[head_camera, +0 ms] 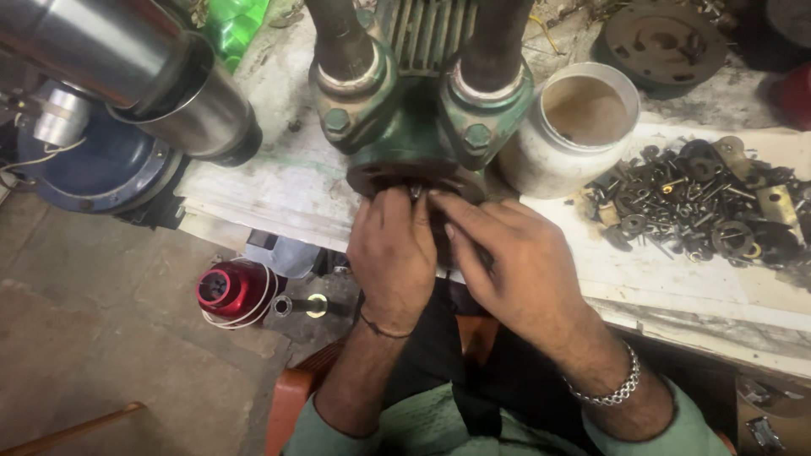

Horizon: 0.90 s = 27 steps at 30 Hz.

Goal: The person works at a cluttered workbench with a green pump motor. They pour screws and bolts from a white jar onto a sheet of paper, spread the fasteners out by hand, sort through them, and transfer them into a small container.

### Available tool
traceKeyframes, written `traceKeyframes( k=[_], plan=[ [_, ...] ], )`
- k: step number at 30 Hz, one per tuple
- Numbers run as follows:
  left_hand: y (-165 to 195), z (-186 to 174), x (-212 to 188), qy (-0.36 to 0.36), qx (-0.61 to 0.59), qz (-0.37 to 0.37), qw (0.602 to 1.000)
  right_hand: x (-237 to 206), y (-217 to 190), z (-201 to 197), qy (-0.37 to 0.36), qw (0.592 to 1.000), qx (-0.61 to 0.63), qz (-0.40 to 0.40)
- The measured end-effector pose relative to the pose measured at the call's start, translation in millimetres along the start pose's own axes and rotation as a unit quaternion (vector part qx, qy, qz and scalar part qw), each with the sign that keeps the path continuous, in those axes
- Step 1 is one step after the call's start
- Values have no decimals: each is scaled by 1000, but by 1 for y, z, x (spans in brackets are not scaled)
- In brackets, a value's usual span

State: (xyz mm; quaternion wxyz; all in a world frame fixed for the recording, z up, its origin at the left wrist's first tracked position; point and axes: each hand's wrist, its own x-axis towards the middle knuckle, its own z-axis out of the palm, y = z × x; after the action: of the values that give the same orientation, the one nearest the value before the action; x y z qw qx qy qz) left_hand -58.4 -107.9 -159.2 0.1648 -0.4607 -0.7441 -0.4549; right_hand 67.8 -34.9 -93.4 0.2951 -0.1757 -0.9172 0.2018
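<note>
Both hands meet at the front face of a green pump body (405,127) that sits at the near edge of the surface (279,190). The left hand (391,249) and right hand (507,266) lie side by side, fingertips pinched together on a small part at the dark round flange (376,179) — what the part is cannot be told. Two rusty pipes (342,38) rise from the pump's bolted collars. Just right of it stands a white jar (562,135), and beyond that a heap of washers and bolts (697,203). On the floor to the left — a red cylindrical part (228,289).
</note>
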Motion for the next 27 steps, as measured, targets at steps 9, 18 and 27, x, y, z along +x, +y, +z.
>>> traceKeyframes(
  k=[9, 18, 27],
  plan=[
    [-4, 2, -3, 2, -10, 3, 1000, 3, 3, 3, -36, 999, -13, -7],
    [-8, 7, -9, 2, -2, 24, 1000, -3, 11, 6, -46, 999, -6, -9],
    [-5, 10, -10, -5, 43, -6, 999, -18, 16, -12, -19, 997, 19, -68]
  ],
)
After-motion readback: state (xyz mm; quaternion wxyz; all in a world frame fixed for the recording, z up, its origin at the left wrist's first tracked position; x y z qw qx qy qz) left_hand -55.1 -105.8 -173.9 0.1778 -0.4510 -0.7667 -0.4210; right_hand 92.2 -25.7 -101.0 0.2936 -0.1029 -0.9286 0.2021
